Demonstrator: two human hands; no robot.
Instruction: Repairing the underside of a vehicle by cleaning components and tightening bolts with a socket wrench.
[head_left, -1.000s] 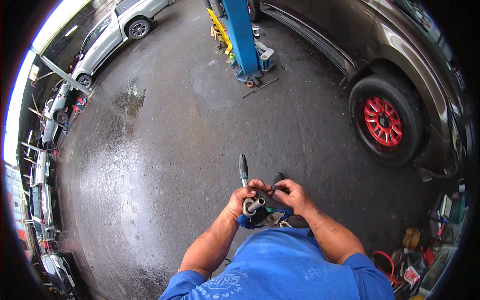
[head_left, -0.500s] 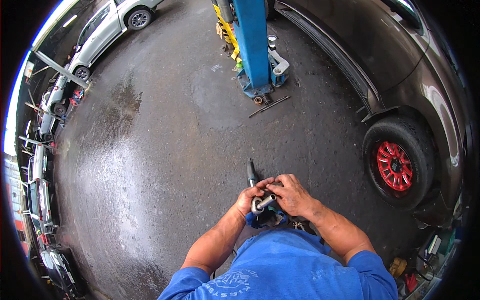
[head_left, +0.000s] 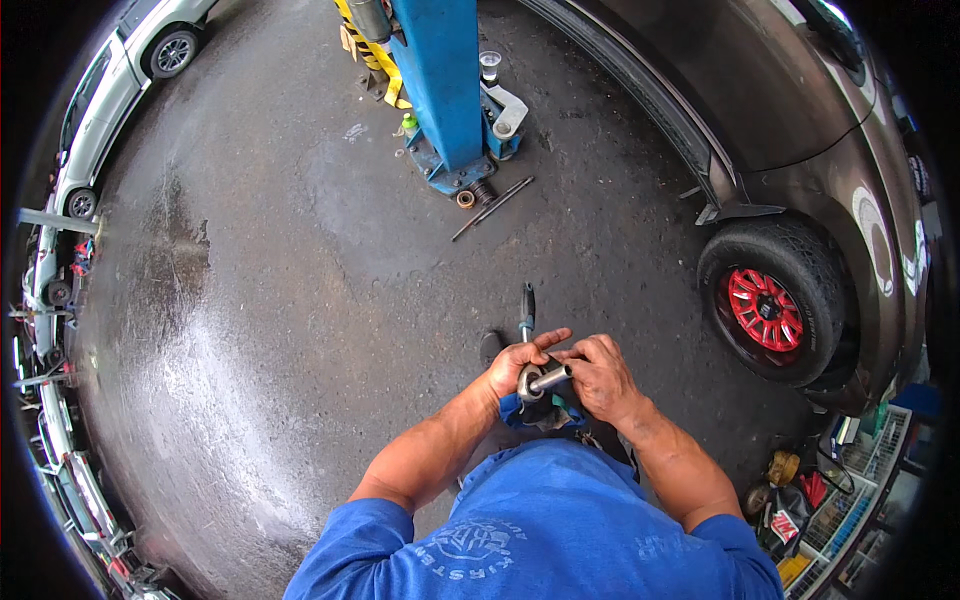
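In front of my body, my left hand (head_left: pixel 514 366) is wrapped round a ratchet wrench (head_left: pixel 527 306), whose dark grip points away from me. A long silver socket (head_left: pixel 552 378) sits on the ratchet's round head and points right. My right hand (head_left: pixel 604 379) is beside the socket's open end, its fingers curled and pressed together. Whatever is between those fingers is hidden. The left index finger stretches toward the right fingertips.
A blue lift post (head_left: pixel 437 90) stands ahead, with a metal rod (head_left: pixel 493 208) on the floor by its base. At right is a brown vehicle (head_left: pixel 780 90) with a red-rimmed wheel (head_left: pixel 765 307). A parts rack (head_left: pixel 845 500) stands at lower right.
The view has shifted, so the post and vehicle sit farther left. My hands have moved slightly right with the ratchet wrench, and a dark shoe now shows beyond my left hand.
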